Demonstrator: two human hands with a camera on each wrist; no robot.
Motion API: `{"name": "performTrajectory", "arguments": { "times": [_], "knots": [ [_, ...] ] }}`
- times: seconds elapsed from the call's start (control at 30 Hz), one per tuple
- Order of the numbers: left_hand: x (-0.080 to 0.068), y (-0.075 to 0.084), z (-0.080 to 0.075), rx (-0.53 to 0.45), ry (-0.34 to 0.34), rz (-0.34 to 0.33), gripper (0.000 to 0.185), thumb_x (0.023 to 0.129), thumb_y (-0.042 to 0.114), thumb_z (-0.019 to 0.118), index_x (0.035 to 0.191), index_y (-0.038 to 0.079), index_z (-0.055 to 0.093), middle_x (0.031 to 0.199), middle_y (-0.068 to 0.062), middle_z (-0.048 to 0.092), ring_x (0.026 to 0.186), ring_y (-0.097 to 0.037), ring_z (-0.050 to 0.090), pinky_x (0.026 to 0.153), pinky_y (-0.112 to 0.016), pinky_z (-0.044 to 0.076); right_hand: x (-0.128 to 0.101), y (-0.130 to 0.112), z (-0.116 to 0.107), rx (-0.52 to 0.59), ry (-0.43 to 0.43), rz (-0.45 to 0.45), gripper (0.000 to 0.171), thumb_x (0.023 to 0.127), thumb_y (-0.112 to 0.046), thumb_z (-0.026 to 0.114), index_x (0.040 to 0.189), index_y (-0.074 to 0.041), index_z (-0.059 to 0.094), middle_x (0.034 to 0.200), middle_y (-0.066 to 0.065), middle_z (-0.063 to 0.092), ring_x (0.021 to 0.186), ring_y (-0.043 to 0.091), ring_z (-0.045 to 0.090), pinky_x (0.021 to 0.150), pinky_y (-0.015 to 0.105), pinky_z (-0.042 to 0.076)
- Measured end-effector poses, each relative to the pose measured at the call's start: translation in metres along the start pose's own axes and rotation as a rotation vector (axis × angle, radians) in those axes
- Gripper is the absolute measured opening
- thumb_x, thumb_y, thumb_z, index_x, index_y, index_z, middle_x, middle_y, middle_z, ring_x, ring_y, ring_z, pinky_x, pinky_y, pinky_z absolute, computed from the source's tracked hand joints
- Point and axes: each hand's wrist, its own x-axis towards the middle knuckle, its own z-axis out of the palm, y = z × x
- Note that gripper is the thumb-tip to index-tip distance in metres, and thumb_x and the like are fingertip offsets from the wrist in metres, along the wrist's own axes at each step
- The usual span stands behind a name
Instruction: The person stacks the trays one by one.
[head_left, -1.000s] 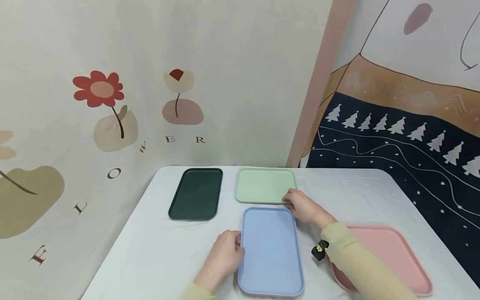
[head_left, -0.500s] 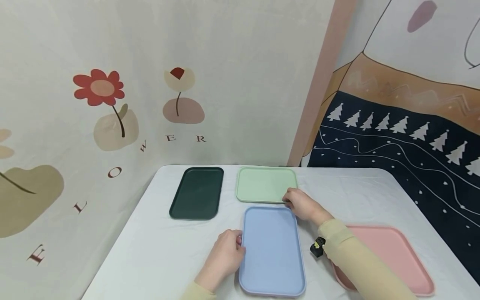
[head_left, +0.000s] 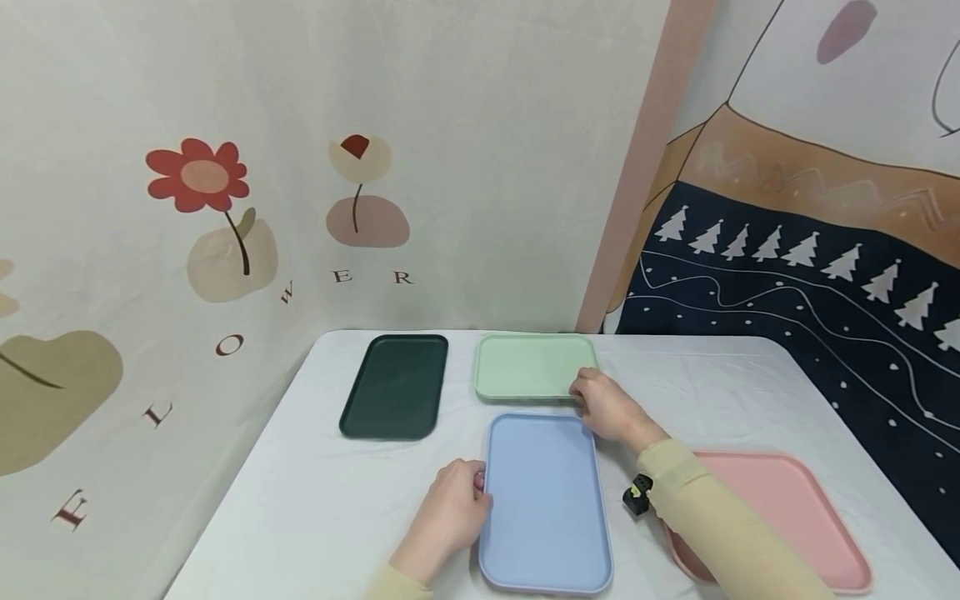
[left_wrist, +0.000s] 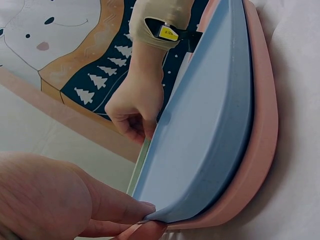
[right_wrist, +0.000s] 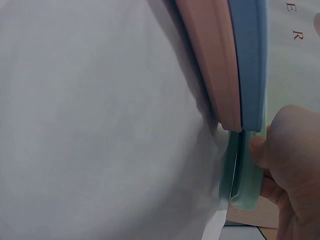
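A blue tray (head_left: 546,504) lies lengthwise at the front middle, and the left wrist view shows a pink tray (left_wrist: 262,115) stacked directly beneath it. My left hand (head_left: 447,510) pinches the left edge of this stack, its thumb at the blue rim in the left wrist view. Beyond the blue tray lies a light green tray (head_left: 534,367), set crosswise. My right hand (head_left: 609,407) pinches its near right corner, with fingers over the rim. From the right wrist, a darker green layer (right_wrist: 229,165) shows right under the light green tray (right_wrist: 248,175).
To the left at the back lies a dark green tray (head_left: 395,386). A separate pink tray (head_left: 787,512) sits at the right front, partly hidden by my right sleeve (head_left: 720,508). The white cloth-covered table (head_left: 300,508) meets a printed wall hanging (head_left: 480,167) behind.
The light green tray's near edge has shifted slightly away from the blue tray, with my right hand moving along at its corner. My left hand stays at the blue tray's edge.
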Motion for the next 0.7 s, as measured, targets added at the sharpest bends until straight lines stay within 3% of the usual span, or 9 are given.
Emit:
{"name": "performTrajectory", "arguments": {
  "times": [0.33,0.7],
  "knots": [
    [-0.0006,0.0021,-0.0007,0.011,0.005,-0.001,0.038,0.090,0.000,0.074,0.125,-0.014,0.067,0.087,0.001,0.055,0.084,-0.016,0.054,0.077,-0.037,0.052,-0.0033,0.0027,-0.0007,-0.007,0.091,-0.012,0.032,0.066,0.018,0.075,0.092,0.000,0.071,0.091,0.002,0.058,0.088,0.023,0.059,0.084,0.041,0.057],
    [-0.0011,0.0035,-0.0007,0.027,0.016,0.003,0.038,0.089,0.000,0.075,0.123,-0.013,0.068,0.086,0.001,0.055,0.083,-0.016,0.053,0.077,-0.039,0.051,-0.0082,-0.0003,-0.0037,0.001,0.164,-0.002,0.032,0.065,0.020,0.071,0.089,-0.001,0.069,0.088,0.001,0.057,0.085,0.021,0.056,0.080,0.040,0.056]
  ]
}}
